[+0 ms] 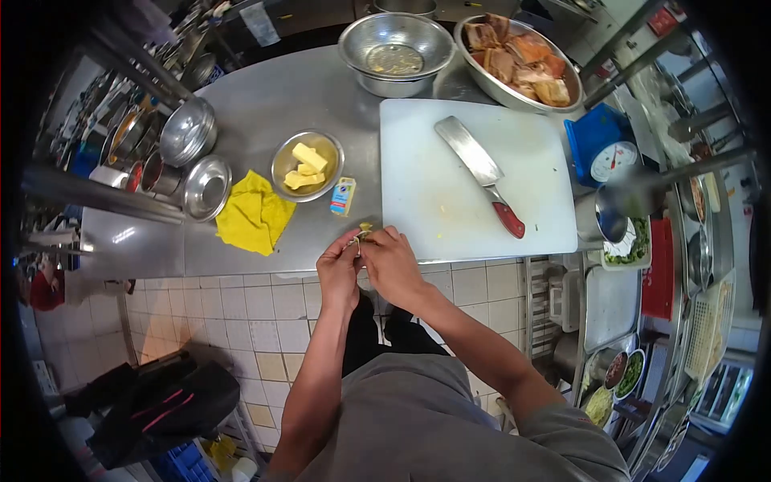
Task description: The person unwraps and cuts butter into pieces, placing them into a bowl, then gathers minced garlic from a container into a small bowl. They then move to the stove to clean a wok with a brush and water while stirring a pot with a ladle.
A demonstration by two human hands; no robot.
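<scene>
My left hand [339,265] and my right hand [389,263] meet at the front edge of the steel table, fingers closed round a small crumpled wrapper [364,230] with something yellow showing at its top. Just above them lies a small blue and white packet [342,198]. A steel bowl [279,174] beside it holds pale yellow blocks [308,157] that look like butter. On the right, a cleaver [474,154] with a red handle rests on the white cutting board [418,193].
A yellow cloth [255,214] lies left of the bowl, near an empty steel bowl [207,189]. At the back stand a steel colander [395,48] and a large bowl of meat [526,64]. A blue scale [598,136] and a metal pot [598,217] are at the right.
</scene>
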